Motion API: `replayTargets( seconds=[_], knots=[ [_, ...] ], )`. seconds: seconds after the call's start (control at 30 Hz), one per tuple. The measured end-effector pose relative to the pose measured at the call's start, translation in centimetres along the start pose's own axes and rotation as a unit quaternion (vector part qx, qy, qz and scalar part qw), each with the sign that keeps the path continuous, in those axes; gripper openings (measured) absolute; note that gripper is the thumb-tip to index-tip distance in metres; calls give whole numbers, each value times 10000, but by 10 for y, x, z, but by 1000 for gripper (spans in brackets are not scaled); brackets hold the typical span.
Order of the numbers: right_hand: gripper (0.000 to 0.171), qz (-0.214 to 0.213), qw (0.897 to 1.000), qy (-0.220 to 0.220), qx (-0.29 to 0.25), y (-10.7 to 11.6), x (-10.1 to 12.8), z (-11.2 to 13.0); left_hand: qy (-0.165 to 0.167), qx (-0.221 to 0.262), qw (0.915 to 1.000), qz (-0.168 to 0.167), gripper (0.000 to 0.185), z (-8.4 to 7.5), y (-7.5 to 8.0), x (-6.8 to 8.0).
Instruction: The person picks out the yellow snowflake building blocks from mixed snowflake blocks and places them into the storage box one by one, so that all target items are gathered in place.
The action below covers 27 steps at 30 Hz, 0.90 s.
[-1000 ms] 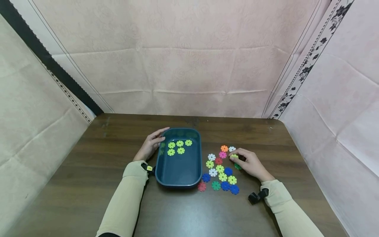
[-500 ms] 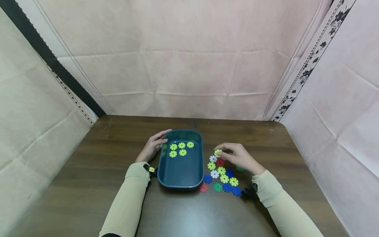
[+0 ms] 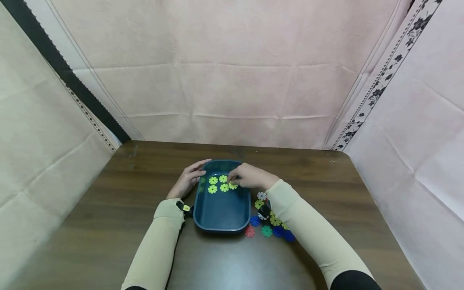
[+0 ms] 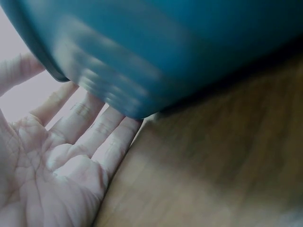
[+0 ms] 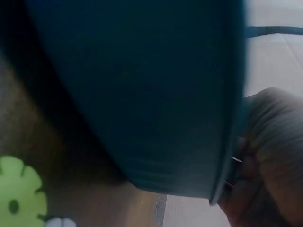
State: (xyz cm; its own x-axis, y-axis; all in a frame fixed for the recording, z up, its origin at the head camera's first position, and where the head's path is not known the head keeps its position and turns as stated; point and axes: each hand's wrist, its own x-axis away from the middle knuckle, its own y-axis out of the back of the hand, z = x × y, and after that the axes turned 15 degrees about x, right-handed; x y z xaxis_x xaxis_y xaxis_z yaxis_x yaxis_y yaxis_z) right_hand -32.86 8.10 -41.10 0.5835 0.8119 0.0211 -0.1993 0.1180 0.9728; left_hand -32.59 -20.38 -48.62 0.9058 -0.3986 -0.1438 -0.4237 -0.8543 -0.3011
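A deep blue tray (image 3: 222, 209) stands on the table, with several yellow-green notched plastic building discs (image 3: 212, 189) lying in two rows inside it. My left hand (image 3: 185, 180) holds the tray's far left side, thumb over the rim and fingers along the outer wall (image 4: 109, 90). Reaching over the right rim, my right hand (image 3: 250, 176) has curled fingers low inside the tray. Its fingertips pinch another yellow-green disc (image 3: 233, 186) at the right end of the nearer row. The right hand hides the right end of the farther row.
Loose discs lie right of the tray: red (image 3: 249, 231), green (image 3: 266, 230), blue (image 3: 255, 220), white (image 3: 262, 196) and yellow-green (image 3: 259, 204). The right forearm (image 3: 308, 225) covers part of this group. A pale cloth (image 3: 224, 100) hangs behind the table.
My right hand has carried a yellow-green disc from the loose group leftward, over the rim and down into the tray beside the others. My left hand has stayed at the tray.
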Motion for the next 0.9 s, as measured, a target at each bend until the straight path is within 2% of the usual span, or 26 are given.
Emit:
replayTargets(
  seconds=[0.07,0.17,0.27,0.4,0.53,0.67,0.77,0.9],
  knots=[
    [23,218,9993,10,312,-4,-3,-1,-22,-8,10000,79,51,2,-1,-1],
    [22,154,9983,58,562,-5,-4,-3,-29,64,9999,142,51,2,-2,-1],
    [21,-262,9982,131,527,-4,-1,-6,-18,126,9998,137,50,1,-2,-3],
    [20,-1176,9928,113,213,2,13,-11,1,158,9999,33,49,1,-2,-5],
    [20,-2144,9762,-3,-339,1,42,-18,71,183,9998,2,50,4,-2,-5],
    [22,-2782,9568,-248,-814,-14,76,-25,106,161,9998,8,50,3,-3,-4],
    [20,-3030,9453,-641,-1023,-30,99,-31,68,153,9999,-21,51,1,-3,-5],
    [15,-3127,9320,-1169,-1410,-58,127,-34,96,152,9998,-78,51,2,-3,-5]
  ],
)
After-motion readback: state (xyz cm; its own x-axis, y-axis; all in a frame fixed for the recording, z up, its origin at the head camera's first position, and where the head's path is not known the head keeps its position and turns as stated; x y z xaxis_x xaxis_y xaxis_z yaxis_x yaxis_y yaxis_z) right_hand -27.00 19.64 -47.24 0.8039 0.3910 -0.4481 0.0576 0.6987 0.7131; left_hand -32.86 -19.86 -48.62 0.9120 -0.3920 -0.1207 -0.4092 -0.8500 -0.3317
